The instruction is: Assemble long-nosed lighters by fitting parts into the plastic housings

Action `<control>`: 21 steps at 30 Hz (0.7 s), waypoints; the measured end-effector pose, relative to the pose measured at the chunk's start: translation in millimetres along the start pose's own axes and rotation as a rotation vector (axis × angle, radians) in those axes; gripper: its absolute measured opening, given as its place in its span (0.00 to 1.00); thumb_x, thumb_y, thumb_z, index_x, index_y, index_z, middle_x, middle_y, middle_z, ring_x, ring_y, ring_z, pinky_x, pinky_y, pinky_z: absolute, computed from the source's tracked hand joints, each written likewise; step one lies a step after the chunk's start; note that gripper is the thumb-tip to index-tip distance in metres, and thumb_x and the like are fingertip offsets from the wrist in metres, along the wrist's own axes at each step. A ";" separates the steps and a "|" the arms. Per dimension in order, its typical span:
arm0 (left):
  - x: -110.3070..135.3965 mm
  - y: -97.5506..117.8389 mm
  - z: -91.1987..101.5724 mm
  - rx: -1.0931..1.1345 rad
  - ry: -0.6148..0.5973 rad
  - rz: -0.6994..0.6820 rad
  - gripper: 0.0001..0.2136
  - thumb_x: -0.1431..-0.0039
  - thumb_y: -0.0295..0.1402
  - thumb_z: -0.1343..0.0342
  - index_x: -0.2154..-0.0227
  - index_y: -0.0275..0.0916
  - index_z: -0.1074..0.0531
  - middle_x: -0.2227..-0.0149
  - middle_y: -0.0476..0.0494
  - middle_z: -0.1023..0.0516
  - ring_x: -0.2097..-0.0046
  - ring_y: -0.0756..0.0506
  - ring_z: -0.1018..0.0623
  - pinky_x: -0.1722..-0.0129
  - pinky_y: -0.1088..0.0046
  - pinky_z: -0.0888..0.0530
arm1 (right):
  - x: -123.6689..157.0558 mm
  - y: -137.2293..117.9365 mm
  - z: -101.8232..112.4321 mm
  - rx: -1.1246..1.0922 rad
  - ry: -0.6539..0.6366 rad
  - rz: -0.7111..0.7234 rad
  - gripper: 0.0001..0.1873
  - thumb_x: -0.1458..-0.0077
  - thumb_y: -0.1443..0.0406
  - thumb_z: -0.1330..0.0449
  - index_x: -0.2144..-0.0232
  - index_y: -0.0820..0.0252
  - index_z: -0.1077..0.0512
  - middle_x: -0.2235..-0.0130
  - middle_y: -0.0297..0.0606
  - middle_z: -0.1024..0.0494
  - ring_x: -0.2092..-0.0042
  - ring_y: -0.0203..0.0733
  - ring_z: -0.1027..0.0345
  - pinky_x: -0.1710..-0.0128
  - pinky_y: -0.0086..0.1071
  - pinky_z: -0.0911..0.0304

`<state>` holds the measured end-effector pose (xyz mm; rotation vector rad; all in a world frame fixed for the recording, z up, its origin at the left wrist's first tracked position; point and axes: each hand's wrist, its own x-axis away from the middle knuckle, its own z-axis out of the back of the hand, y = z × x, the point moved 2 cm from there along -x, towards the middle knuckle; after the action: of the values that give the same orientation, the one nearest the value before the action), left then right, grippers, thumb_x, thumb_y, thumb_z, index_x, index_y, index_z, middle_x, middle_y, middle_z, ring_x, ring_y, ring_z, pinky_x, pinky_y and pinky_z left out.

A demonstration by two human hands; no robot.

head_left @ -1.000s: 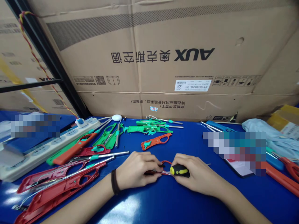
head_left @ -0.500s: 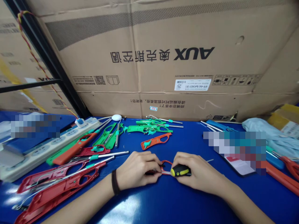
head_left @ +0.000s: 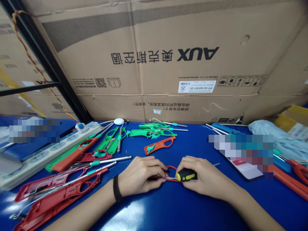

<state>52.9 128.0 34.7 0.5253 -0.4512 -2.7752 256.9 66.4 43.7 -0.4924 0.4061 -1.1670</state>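
My left hand [head_left: 141,175] is closed around an orange-red lighter casing [head_left: 171,166], most of it hidden under the fingers. Only the casing's handle loop shows between the two hands. In my right hand [head_left: 204,176] is a short screwdriver [head_left: 186,175] with a black and yellow handle, its metal shaft pointing left into the casing by my left fingertips. What the tip touches is hidden. Just beyond the hands lies an orange casing half [head_left: 160,145] with a teal trigger piece on it.
Red casing halves [head_left: 60,197] with metal tubes and wires lie at the left. Green lighter parts [head_left: 151,132] are spread at the back. A white power strip [head_left: 60,146] runs along the left. A phone [head_left: 247,170] lies at the right, near a light-blue cloth [head_left: 267,134].
The view has shifted slightly. Both hands keep their grips, and the screwdriver shaft sits at a slightly different angle against the casing.
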 end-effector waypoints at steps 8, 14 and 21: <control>-0.4 2.6 -3.5 0.023 -0.018 0.043 0.04 0.44 0.28 0.44 0.65 0.40 0.29 0.57 0.53 0.24 0.59 0.50 0.25 0.59 0.77 0.30 | -0.5 0.2 0.1 0.000 -0.006 -0.016 0.13 0.60 0.72 0.43 0.69 0.53 0.29 0.65 0.28 0.26 0.64 0.37 0.32 0.65 0.26 0.45; -0.4 5.2 -2.9 -0.009 -0.052 0.033 0.04 0.42 0.28 0.46 0.64 0.40 0.30 0.57 0.52 0.24 0.59 0.49 0.26 0.60 0.76 0.30 | 1.2 -0.7 -0.9 -0.017 -0.015 0.011 0.13 0.60 0.73 0.44 0.70 0.53 0.29 0.66 0.27 0.27 0.64 0.35 0.33 0.66 0.25 0.45; 0.1 4.9 -3.3 0.011 -0.016 0.023 0.04 0.43 0.29 0.46 0.64 0.41 0.29 0.57 0.52 0.23 0.60 0.49 0.25 0.59 0.76 0.30 | -0.1 -4.2 0.4 0.000 -0.004 0.004 0.13 0.58 0.72 0.42 0.69 0.52 0.29 0.65 0.27 0.26 0.64 0.36 0.32 0.66 0.26 0.45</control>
<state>55.1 122.8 33.4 0.4983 -0.4729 -2.7586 253.9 65.3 46.4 -0.4937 0.4035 -1.1621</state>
